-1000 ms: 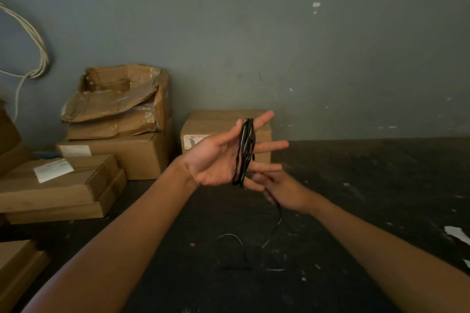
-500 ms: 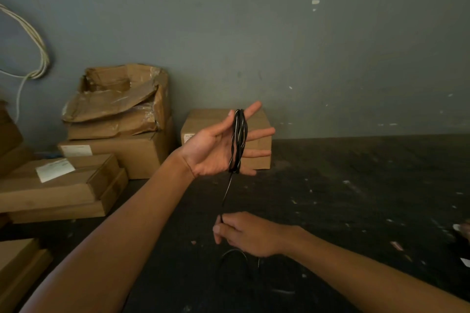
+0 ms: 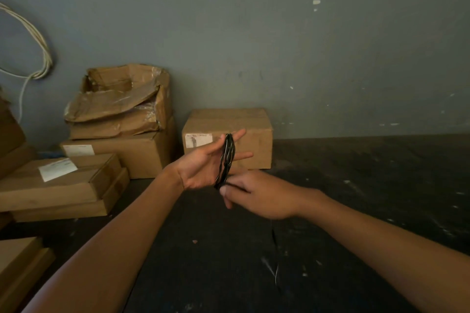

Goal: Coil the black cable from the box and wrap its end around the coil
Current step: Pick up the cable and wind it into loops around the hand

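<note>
head view: left hand [image 3: 201, 168] open-palmed, cable coil [image 3: 225, 160] looped on.

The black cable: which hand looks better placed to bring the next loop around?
Probably the right hand. It pinches the loose strand just below the coil, with slack trailing down. The left hand is spread open, palm up, serving as the form that the coil is wound around.

Bunch of cardboard boxes [image 3: 94, 180] stacked along the grey wall [image 3: 279, 46] (top one [image 3: 119, 101] torn open), white cord [image 3: 38, 58] hanging at left.
</note>
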Demonstrator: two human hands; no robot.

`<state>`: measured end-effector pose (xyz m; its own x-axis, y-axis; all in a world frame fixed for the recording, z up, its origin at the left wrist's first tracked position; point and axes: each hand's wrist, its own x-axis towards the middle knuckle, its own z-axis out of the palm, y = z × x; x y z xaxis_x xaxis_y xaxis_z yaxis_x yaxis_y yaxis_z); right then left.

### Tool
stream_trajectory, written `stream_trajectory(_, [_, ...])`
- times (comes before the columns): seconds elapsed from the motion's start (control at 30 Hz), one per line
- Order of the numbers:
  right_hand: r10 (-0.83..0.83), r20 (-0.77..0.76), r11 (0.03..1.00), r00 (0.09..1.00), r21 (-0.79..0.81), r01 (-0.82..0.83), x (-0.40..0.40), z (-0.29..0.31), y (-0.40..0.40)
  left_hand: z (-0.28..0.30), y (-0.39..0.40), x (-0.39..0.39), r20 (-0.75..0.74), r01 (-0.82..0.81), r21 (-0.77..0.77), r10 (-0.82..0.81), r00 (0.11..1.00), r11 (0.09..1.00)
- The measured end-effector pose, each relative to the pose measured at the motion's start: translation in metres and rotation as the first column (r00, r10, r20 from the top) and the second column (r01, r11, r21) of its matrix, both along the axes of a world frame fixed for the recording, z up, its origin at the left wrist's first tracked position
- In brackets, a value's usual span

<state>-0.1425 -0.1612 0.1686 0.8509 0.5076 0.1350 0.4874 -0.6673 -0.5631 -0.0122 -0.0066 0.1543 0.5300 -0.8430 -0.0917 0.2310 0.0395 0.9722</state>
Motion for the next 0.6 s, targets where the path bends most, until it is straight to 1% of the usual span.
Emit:
stream_trajectory(0.07, [-0.032, 0.033, 0.999, 0.999, 0.029, 0.031, 0.005, 0.014, -0.007, -0.005, 0.0, -0.003, 0.002, 0.01, 0.009, -0.01, 1.0, 1.0])
stream_trajectory(0.17, [-0.087, 0.028, 0.993, 0.996, 0.082, 0.084, 0.011, 0.037, -0.02, -0.013, 0.002, -0.005, -0.056, 0.003, 0.037, 0.0, 0.998, 0.999])
stream_trajectory(0.23, [-0.099, -0.03, 0.988, 0.995, 0.118, 0.102, 0.016, 0.05, -0.028, -0.015, 0.003, -0.007, -0.065, 0.013, 0.067, -0.008, 0.998, 0.998])
stream_trajectory(0.33, [-0.134, -0.151, 0.953, 0.979, 0.252, 0.169, 0.03, 0.061, -0.042, -0.017, 0.0, -0.013, -0.038, 0.101, 0.092, -0.098, 0.994, 0.991])
stream_trajectory(0.43, [-0.218, -0.119, 0.924, 0.969, 0.294, 0.244, 0.044, 0.067, -0.056, -0.017, -0.002, -0.018, -0.027, 0.174, 0.109, -0.172, 0.985, 0.979])
stream_trajectory(0.6, [-0.276, -0.085, 0.898, 0.957, 0.332, 0.288, 0.057, 0.062, -0.071, -0.006, -0.005, -0.027, -0.038, 0.255, 0.053, -0.253, 0.967, 0.965])
